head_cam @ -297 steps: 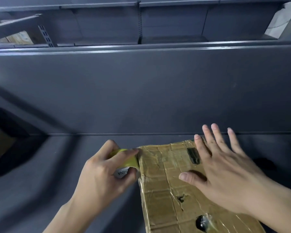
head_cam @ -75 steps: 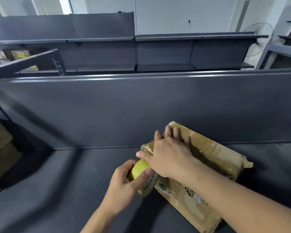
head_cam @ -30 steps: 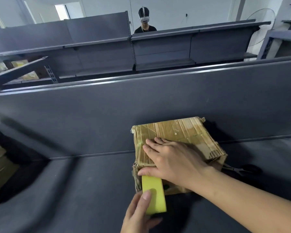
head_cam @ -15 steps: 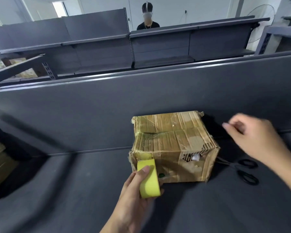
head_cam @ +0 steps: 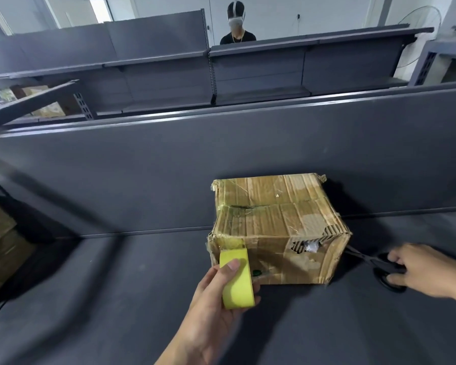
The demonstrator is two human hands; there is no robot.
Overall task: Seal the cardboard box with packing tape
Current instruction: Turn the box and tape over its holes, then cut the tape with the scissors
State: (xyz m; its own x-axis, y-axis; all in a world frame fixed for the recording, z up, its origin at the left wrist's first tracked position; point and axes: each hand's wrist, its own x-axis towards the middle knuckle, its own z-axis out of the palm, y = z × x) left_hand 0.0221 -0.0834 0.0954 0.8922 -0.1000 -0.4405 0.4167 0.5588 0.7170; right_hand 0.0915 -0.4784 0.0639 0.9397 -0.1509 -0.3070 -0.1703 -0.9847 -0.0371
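Observation:
A worn cardboard box [head_cam: 277, 227] stands on the dark shelf surface, its top flaps closed and streaked with old tape, a torn hole near its front right corner. My left hand [head_cam: 211, 309] grips a yellow tape roll [head_cam: 237, 277] at the box's front left corner, thumb on the roll's face; a strip of tape runs from the roll up onto that corner. My right hand [head_cam: 427, 270] closes on black scissors [head_cam: 377, 264] lying on the surface just right of the box.
A tall dark panel [head_cam: 142, 175] rises right behind the box. Grey shelving [head_cam: 248, 69] stands beyond it, with a person [head_cam: 237, 25] behind. Cardboard boxes [head_cam: 0, 248] sit low at the far left.
My right hand left the box top, swung right and came down onto the scissors. My left hand drew the tape roll down the box's front left corner.

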